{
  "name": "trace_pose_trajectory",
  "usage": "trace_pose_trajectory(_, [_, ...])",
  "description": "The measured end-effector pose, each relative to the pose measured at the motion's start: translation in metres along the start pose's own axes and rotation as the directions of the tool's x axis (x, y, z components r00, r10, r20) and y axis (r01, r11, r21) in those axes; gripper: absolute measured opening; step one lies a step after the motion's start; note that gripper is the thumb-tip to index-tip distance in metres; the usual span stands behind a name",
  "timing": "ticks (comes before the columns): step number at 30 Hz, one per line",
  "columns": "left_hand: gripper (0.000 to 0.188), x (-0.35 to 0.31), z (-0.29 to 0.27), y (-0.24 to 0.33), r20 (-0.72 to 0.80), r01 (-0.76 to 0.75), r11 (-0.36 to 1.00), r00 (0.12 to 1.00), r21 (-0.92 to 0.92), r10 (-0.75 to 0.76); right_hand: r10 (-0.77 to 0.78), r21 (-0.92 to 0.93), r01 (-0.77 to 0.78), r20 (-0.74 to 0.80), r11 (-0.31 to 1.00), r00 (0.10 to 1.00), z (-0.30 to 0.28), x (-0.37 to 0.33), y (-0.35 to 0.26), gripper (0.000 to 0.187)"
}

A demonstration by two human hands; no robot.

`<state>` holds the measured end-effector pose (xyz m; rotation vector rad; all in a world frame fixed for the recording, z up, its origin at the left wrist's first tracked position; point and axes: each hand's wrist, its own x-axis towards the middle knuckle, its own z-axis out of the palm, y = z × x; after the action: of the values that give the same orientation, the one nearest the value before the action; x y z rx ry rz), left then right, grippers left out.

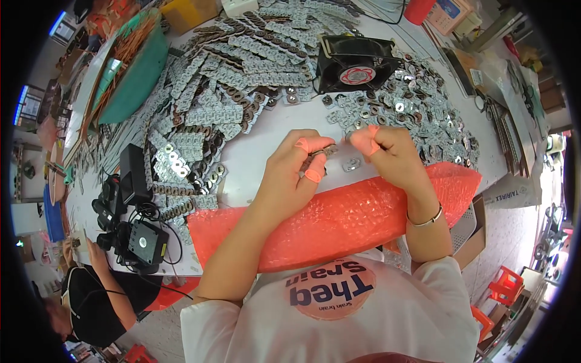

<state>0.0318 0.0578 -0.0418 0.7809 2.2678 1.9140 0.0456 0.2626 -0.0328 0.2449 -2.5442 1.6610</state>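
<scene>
Between thumb and forefinger of my left hand (pixel 284 169) is a small metal strip (pixel 327 149), closely pinched. Orange finger cots cover those fingertips. My right hand (pixel 396 157), also wearing orange cots, is closed just right of the strip; a small dark bit shows at its fingertips, too small to name. A small loose metal part (pixel 351 164) lies on the white table between the hands. My forearms rest across a roll of red bubble wrap (pixel 327 227) along the table's near edge.
Flat metal strips (pixel 260 54) are heaped at the far left, and loose small metal parts (pixel 423 109) at the right. A black fan (pixel 357 63) stands between. Black power adapters (pixel 136 175) with cables and a green basin (pixel 136 78) are left. Another person (pixel 100 296) sits lower left.
</scene>
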Motion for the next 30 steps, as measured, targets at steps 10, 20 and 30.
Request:
trace_pose_trajectory(10, [0.019, -0.002, -0.024, 0.002, 0.275, 0.361, 0.876, 0.92, -0.319, -0.279, -0.001, 0.068, -0.019, 0.285, 0.998, 0.959, -0.004, 0.0, -0.011, 0.02])
trace_pose_trajectory(20, [0.023, -0.003, -0.023, 0.012, 0.337, 0.525, 0.654, 0.851, -0.545, -0.403, 0.072, 0.353, -0.197, 0.338, 0.915, 0.938, 0.007, -0.007, -0.012, 0.018])
trace_pose_trajectory(30, [0.019, -0.006, -0.006, -0.001, -0.035, -0.012, 0.978, 0.999, -0.21, 0.004, 0.072, 0.259, -0.077, 0.027, 0.963, 0.997, 0.02, -0.009, -0.011, 0.023])
